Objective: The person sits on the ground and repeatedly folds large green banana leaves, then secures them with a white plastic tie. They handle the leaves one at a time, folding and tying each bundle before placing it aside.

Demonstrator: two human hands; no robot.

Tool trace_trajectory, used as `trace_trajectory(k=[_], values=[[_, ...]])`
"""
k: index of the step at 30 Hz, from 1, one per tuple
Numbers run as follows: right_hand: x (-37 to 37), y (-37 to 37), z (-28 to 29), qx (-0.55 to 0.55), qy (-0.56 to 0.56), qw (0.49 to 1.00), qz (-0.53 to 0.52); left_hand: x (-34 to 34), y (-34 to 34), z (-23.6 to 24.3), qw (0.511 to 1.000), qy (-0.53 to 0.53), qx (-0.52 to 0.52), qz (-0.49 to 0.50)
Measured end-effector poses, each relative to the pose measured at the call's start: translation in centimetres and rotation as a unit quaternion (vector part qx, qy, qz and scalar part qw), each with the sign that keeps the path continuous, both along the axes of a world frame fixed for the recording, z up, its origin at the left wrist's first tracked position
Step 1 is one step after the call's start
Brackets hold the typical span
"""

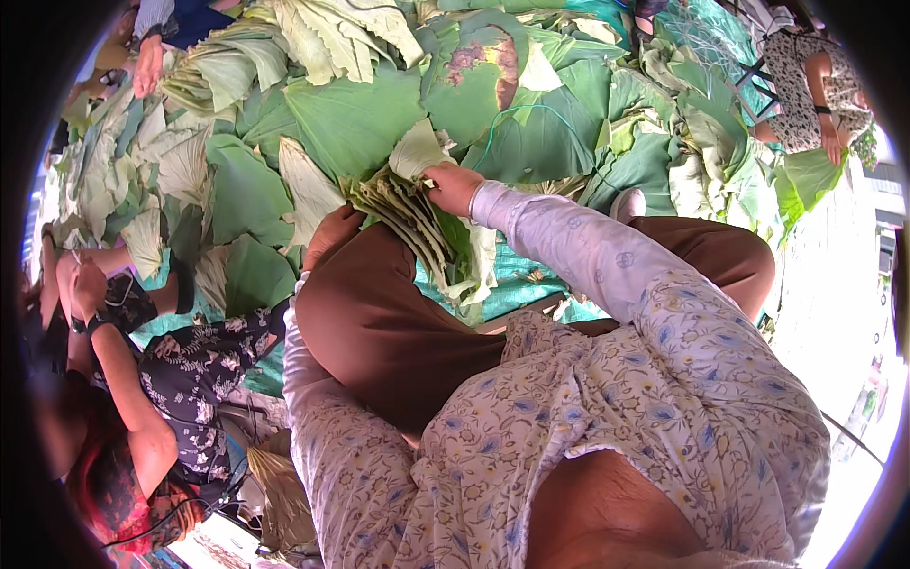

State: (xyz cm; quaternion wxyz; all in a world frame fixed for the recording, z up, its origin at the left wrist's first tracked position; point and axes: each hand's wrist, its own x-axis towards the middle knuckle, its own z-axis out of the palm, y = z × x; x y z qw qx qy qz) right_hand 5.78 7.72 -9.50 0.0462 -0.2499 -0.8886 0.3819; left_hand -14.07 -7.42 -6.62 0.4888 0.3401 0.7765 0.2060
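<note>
A stack of folded green leaves rests on my knee in brown trousers. My right hand grips the stack's top edge, pinching a pale folded leaf. My left hand lies against the stack's left side, partly hidden behind the knee, fingers curled on the leaves. Both sleeves are pale with a floral print.
Large loose green leaves cover the ground ahead over a teal tarp. A person in a dark floral top sits at my left. Another person crouches at the far right, and a hand reaches in top left.
</note>
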Motion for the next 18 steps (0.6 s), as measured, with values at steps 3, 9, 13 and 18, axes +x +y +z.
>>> trace_trajectory(k=[3,9,13,18], values=[[0.8,1.0,0.5,-0.019,0.055,0.998,-0.022,-0.2,1.6,2.7,0.990,0.014,0.016,-0.141],[4.5,2.7,4.2,-0.199,0.019,0.979,-0.032,1.0,4.4,9.6,0.963,0.060,-0.013,-0.263],[5.8,1.9,3.8,-0.256,-0.065,0.964,-0.031,1.9,5.1,11.0,0.960,0.077,-0.011,-0.268],[5.9,-0.1,-1.4,-0.208,-0.040,0.977,-0.010,3.5,7.7,13.3,0.921,0.150,-0.051,-0.355]])
